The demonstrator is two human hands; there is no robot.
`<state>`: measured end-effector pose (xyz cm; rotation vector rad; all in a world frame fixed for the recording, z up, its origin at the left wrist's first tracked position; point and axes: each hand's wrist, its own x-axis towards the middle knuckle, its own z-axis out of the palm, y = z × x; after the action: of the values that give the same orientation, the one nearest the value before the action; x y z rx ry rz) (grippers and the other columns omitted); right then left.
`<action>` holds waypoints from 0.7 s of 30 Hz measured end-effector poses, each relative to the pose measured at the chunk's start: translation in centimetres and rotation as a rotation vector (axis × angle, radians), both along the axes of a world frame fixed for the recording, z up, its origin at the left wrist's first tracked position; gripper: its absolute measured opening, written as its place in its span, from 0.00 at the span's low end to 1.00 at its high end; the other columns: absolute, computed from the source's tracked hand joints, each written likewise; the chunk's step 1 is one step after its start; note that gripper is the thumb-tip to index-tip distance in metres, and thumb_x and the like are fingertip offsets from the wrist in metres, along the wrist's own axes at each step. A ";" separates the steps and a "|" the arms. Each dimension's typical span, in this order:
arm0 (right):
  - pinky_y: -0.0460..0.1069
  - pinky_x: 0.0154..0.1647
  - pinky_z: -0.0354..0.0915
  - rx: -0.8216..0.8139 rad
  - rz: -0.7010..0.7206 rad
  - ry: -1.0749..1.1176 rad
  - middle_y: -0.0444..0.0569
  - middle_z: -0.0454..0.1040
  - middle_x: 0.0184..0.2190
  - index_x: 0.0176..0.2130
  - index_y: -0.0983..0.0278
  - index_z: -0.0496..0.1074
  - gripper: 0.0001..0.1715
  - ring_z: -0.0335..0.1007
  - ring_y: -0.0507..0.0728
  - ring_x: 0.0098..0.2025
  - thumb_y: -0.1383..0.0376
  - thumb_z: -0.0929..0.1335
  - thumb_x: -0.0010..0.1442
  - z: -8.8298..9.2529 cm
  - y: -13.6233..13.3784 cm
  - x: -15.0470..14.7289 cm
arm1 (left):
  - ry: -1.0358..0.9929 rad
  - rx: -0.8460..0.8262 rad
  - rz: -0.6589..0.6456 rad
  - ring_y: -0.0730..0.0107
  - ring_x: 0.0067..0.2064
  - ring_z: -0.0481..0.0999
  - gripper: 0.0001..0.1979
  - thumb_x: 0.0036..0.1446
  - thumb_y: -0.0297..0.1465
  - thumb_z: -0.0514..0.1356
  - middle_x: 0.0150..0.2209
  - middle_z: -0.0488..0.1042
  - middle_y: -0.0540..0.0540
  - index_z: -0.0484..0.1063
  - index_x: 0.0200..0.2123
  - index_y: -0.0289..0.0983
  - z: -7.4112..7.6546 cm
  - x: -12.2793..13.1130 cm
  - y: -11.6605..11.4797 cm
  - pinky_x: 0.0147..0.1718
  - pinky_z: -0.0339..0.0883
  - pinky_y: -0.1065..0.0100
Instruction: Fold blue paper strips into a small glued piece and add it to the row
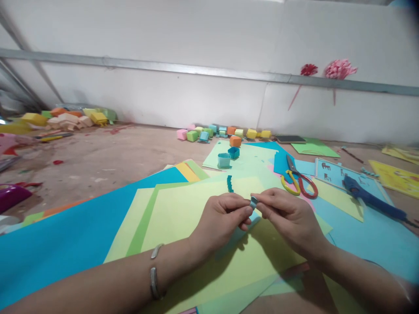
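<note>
Between my two hands is a small light-blue paper piece [253, 202], bent or folded, pinched at its ends. My left hand [225, 216], with a silver cuff bracelet on the wrist, grips its left side between thumb and forefinger. From the right, the thumb and fingertips of my right hand [290, 218] close on the other side. Beneath them lie pale yellow-green paper sheets [183, 218]. Just beyond my left hand is a teal zigzag paper strip [229, 183]. Farther off stand a light-blue paper box [224, 160] and a teal paper box [233, 152], both open at the top.
Scissors [296, 176] with yellow and red handles and a blue glue gun [373, 198] lie to the right. Small coloured paper boxes [235, 141] line the wall, with more paper boxes [70, 118] at far left. A dark phone-like slab [290, 139] lies at the back.
</note>
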<state>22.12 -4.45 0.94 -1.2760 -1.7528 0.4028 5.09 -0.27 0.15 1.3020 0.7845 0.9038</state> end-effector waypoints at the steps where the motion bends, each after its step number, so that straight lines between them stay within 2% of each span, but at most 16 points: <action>1: 0.47 0.34 0.70 -0.023 0.006 0.015 0.47 0.78 0.33 0.43 0.57 0.81 0.12 0.74 0.53 0.34 0.65 0.69 0.60 0.1 0.1 0.1 | 0.000 0.024 0.006 0.79 0.21 0.71 0.05 0.49 0.28 0.65 0.28 0.74 0.47 0.81 0.25 0.33 0.0 0.0 0.0 0.22 0.67 0.74; 5: 0.47 0.33 0.70 -0.208 0.087 0.110 0.47 0.78 0.33 0.42 0.57 0.82 0.12 0.73 0.53 0.33 0.65 0.71 0.57 0.9 0.3 0.5 | 0.028 0.107 0.005 0.79 0.20 0.70 0.06 0.48 0.28 0.65 0.28 0.73 0.47 0.79 0.22 0.33 0.3 -0.2 0.1 0.22 0.67 0.73; 8: 0.47 0.30 0.69 -0.335 0.110 0.223 0.47 0.78 0.33 0.43 0.58 0.81 0.15 0.70 0.51 0.29 0.65 0.71 0.54 1.3 0.4 0.8 | 0.068 0.060 -0.013 0.78 0.20 0.70 0.05 0.50 0.28 0.64 0.25 0.73 0.49 0.79 0.25 0.33 0.7 -0.3 0.1 0.22 0.67 0.74; 12: 0.46 0.27 0.68 -0.428 0.106 0.330 0.46 0.77 0.30 0.46 0.59 0.80 0.20 0.65 0.49 0.25 0.65 0.72 0.52 1.4 0.2 0.7 | 0.071 0.029 -0.038 0.78 0.20 0.70 0.05 0.52 0.29 0.64 0.22 0.73 0.50 0.80 0.29 0.33 0.9 -0.4 0.2 0.23 0.66 0.75; 21: 0.45 0.28 0.66 -0.378 0.155 0.235 0.46 0.76 0.31 0.41 0.57 0.82 0.13 0.64 0.48 0.26 0.65 0.70 0.56 2.1 0.2 0.7 | 0.042 0.008 -0.055 0.80 0.20 0.70 0.05 0.52 0.28 0.64 0.23 0.73 0.50 0.80 0.29 0.33 0.7 -0.4 0.2 0.23 0.66 0.76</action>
<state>22.78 -4.26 3.09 -1.2912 -1.6260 0.9712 4.64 -0.09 0.86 1.3468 0.7746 0.8396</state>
